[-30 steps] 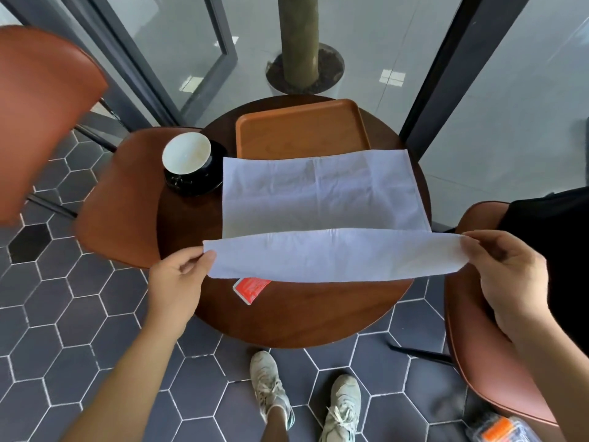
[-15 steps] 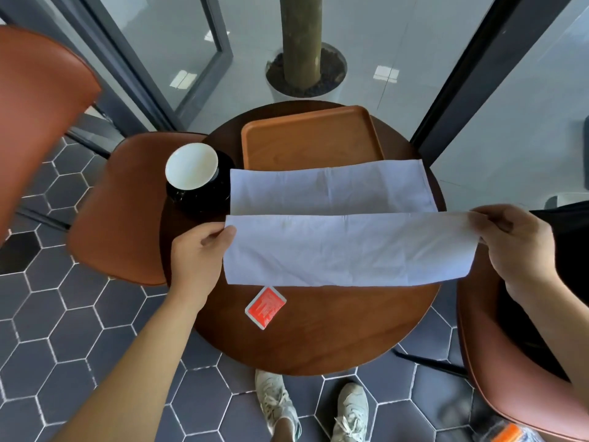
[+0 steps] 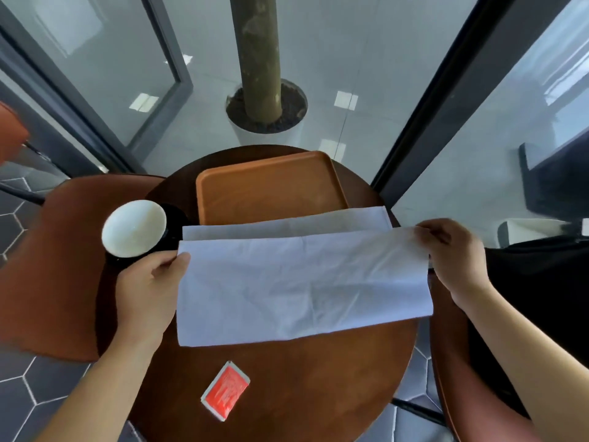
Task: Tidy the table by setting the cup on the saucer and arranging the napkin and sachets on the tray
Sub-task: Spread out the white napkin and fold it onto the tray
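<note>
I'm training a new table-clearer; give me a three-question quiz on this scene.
1. True or false: the sachet lies on the tray.
2. The cup sits: A) on the tray, B) on the saucer, C) on a chair?
3. What do the left hand and right hand hold?

Key: 1 false, it lies on the table; 2 B; 3 the napkin, by its two ends.

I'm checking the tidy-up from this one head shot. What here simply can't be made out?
- Saucer: mostly hidden under the white cup in the head view.
- Tray: near edge covered by the napkin.
- Sachet: print too blurred to read.
- Further sachets: none visible; any under the napkin would be hidden.
- Left hand, right hand: fingertips tucked behind napkin corners.
</note>
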Available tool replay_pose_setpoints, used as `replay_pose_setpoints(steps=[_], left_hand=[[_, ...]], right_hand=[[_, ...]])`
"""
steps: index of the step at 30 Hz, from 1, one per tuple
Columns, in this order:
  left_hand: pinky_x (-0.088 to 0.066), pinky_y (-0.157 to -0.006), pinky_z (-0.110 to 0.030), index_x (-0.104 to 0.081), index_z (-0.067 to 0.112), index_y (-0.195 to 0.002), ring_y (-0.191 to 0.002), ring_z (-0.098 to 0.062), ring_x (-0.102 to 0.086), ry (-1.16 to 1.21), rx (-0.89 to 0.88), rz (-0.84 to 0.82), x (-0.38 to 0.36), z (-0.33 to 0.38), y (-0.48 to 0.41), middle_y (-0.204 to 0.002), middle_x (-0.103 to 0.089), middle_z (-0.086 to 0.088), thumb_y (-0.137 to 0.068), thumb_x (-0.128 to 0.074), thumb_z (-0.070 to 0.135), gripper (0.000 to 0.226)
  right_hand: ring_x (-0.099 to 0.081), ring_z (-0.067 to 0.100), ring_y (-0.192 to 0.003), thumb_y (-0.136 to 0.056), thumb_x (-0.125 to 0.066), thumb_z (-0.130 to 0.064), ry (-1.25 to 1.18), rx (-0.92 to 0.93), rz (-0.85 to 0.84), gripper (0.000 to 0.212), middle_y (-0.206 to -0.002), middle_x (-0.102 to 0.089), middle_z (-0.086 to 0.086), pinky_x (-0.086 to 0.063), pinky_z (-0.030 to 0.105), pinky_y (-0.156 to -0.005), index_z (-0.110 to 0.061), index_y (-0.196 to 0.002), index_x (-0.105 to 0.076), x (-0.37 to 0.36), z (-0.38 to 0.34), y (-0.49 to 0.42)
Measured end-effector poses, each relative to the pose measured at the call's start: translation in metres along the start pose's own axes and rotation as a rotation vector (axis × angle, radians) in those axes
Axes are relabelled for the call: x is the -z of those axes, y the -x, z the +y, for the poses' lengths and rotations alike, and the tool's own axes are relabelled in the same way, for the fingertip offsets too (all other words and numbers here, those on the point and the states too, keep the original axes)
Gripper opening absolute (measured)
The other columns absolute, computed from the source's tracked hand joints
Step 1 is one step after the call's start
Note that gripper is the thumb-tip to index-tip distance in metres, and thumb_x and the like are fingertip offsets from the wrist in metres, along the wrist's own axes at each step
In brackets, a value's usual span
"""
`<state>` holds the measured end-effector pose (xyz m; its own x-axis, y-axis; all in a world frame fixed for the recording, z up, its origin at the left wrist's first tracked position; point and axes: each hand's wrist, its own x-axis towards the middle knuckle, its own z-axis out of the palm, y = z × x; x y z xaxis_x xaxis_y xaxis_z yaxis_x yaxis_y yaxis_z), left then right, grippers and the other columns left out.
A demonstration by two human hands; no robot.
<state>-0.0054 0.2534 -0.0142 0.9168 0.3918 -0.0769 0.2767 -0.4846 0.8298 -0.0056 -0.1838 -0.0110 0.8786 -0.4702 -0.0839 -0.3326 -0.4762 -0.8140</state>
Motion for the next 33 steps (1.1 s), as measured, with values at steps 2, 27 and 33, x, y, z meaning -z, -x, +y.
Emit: replay_pose_setpoints(steps=[2, 27, 33], left_hand=[[-0.046, -0.065, -0.024, -0.077, 0.019, -0.098, -0.075, 0.003, -0.065, -0.042, 0.006, 0.045, -0.005, -0.001, -0.004, -0.076, -0.067, 0.023, -0.092, -0.069, 0.024, 0.012], [-0.044, -0.066, -0.031, -0.072, 0.01, -0.113, -0.08, -0.02, -0.066, -0.479, -0.034, 0.212, -0.028, 0.002, 0.022, -0.1, -0.072, -0.004, -0.091, -0.068, 0.02, 0.025], [-0.048, -0.069, -0.034, -0.067, 0.012, -0.122, -0.083, -0.012, -0.059, -0.441, 0.17, 0.062, -0.01, -0.024, 0.045, -0.102, -0.069, -0.001, -0.092, -0.065, 0.038, 0.039]], right_hand=[[-0.065, -0.003, -0.071, -0.089, -0.069, -0.028, 0.008, 0.034, -0.016, 0.025, -0.078, -0.072, -0.024, -0.048, 0.025, -0.065, -0.049, -0.078, -0.069, -0.007, 0.001, -0.017], [-0.061, 0.02, -0.081, -0.091, -0.069, -0.025, 0.279, 0.1, -0.079, 0.012, -0.098, -0.067, 0.0, -0.044, 0.033, -0.071, -0.022, -0.103, -0.071, -0.033, 0.02, -0.071], [-0.063, 0.023, -0.081, -0.089, -0.072, -0.022, 0.26, -0.032, -0.067, 0.01, -0.083, -0.069, -0.003, -0.044, 0.026, -0.07, -0.025, -0.099, -0.072, -0.017, 0.027, -0.007]])
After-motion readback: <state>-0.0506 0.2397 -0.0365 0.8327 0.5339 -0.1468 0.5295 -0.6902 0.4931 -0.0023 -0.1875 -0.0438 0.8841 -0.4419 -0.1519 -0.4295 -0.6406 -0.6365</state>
